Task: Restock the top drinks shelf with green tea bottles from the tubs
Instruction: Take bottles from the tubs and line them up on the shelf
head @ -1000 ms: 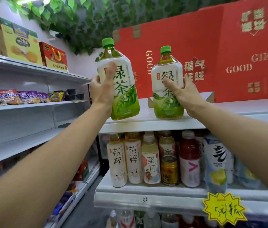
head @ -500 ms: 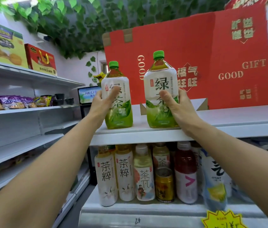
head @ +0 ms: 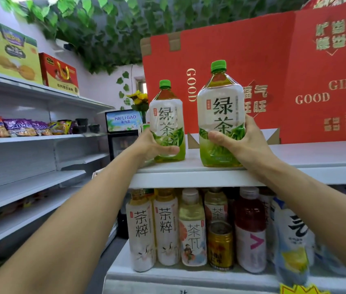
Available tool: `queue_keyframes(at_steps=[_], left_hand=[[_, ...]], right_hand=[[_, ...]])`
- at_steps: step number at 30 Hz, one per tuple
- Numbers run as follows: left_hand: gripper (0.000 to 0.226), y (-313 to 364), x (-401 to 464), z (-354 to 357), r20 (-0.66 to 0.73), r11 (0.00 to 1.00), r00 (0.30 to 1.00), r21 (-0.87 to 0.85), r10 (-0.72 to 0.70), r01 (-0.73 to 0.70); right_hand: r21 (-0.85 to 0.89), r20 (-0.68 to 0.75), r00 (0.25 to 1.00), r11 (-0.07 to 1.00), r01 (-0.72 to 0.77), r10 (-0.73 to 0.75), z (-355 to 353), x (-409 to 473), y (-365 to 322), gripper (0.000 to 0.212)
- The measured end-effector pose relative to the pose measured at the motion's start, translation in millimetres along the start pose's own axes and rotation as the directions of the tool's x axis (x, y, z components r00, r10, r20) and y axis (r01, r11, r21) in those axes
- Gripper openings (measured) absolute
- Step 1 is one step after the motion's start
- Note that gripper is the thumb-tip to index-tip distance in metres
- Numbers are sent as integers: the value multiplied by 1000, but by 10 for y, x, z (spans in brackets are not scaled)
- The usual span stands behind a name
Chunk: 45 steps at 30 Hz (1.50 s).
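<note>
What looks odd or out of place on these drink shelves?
On the lower shelf, a lone gold can stands among tall bottles. Otherwise nothing: both green tea bottles stand upright and capped on the top shelf.

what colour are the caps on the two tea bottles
Bright green on both the left cap and right cap, clearest in the head view.
</note>
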<state>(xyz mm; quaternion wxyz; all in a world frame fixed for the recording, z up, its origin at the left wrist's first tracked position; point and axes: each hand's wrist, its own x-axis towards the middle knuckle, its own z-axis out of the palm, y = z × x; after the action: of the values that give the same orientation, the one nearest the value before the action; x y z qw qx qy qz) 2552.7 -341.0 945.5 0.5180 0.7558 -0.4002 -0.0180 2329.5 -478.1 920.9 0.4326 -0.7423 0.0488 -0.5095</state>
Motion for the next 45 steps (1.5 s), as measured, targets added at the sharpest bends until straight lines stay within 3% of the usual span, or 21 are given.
queue_keyframes(at_steps=[8,14,17,20,23,26,30,33,36,45], left_hand=[[148,-75,210,67,56,999,998,-48,-8,10],[135,-247,310,60,35,999,999,-38,34,-33],[129,-163,203,77,14,999,999,-24,41,-41],[137,-164,211,85,0,998,998,-19,64,-64],[140,-193,224,83,0,997,998,-27,69,-69],[136,-187,206,76,-4,998,998,-25,62,-62],[98,-213,237,71,-13,999,999,-4,47,-47],[89,-217,257,85,-23,998,999,35,47,-46],[77,-183,239,111,-41,994,998,98,49,-45],[78,-135,202,117,-17,983,999,179,39,-35]], right_hand=[[36,8,1000,999,-18,18,-28,16,29,104],[11,-11,997,997,-80,80,-32,49,55,108],[-3,24,990,990,-141,141,-36,156,50,92],[-31,102,976,982,-188,190,8,322,113,60],[-47,102,967,972,-231,235,97,490,218,51],[-100,132,956,963,-249,261,173,641,266,27],[-191,132,951,949,-251,278,281,754,323,48],[-210,153,939,938,-274,308,273,759,353,21],[-230,168,941,940,-252,294,247,752,348,27],[-171,171,929,938,-302,330,246,765,348,38]])
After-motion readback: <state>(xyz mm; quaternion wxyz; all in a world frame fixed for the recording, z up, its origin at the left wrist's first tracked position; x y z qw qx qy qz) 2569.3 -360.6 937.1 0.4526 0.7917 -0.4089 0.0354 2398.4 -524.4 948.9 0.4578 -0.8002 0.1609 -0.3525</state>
